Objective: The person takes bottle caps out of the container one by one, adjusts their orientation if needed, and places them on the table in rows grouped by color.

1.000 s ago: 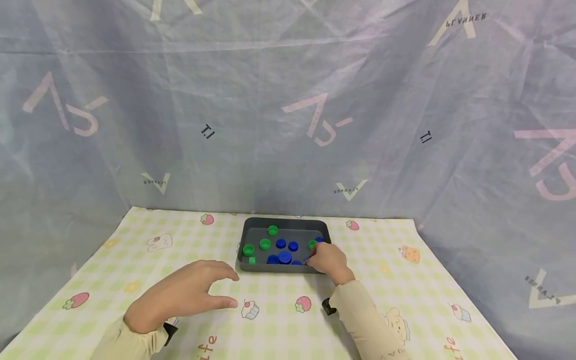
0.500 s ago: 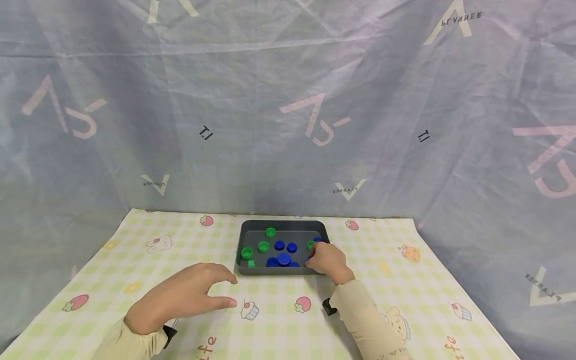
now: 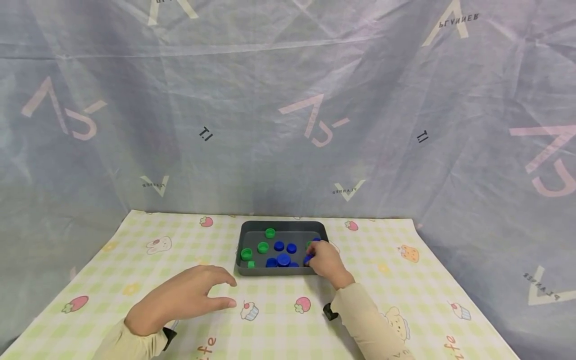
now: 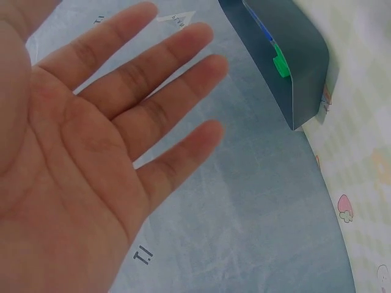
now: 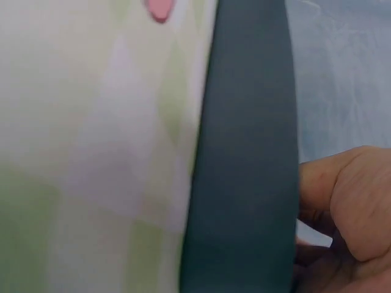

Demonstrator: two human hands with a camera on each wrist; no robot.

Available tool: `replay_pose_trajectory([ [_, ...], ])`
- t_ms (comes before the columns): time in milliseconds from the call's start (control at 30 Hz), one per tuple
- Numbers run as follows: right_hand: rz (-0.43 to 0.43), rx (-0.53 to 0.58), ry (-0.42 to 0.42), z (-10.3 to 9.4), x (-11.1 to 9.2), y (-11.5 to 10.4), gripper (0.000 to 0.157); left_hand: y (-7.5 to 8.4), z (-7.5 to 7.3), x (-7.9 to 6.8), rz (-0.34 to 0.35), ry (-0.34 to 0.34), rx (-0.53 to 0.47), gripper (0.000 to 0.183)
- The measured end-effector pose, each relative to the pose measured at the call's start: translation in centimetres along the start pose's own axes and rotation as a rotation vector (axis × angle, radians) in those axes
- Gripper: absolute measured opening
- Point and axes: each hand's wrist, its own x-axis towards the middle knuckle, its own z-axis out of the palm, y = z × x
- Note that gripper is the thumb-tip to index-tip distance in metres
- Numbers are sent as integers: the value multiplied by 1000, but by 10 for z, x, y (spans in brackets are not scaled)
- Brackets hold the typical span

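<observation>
A dark grey tray (image 3: 282, 271) holds several green and blue bottle caps. My right hand (image 3: 327, 260) reaches over its near right corner and pinches a tilted blue bottle cap (image 3: 308, 259). In the right wrist view the tray wall (image 5: 244, 146) hides the fingertips of that hand (image 5: 354, 213). Beside the hand, a green cap (image 3: 309, 244) is partly covered. My left hand (image 3: 182, 295) hovers over the cloth left of the tray, holding nothing. Its fingers (image 4: 165, 116) are spread apart in the left wrist view.
Inside the tray, a large blue cap (image 3: 283, 260) lies near the front wall and a green cap (image 3: 270, 233) near the back. A checked tablecloth (image 3: 279, 325) with printed pictures covers the table. Behind it hangs a grey curtain (image 3: 252, 165).
My right hand has lifted and turned slightly, and the blue bottle cap at its fingertips shows more. The left hand has stayed nearly still. The view has shifted a little.
</observation>
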Motion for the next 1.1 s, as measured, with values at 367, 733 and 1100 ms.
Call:
replay_pose_trajectory([
  [367,33,104,-55,-25,-3,3,19,-1,-3,3,2,-12,-6,45],
  [733,-6,156,41,-50,-6,-6,12,-5,-1,0,27,-4,-8,36],
  [1100,-37,286,102,-83,-25,-31,13,-5,7,5,71,60,1,27],
])
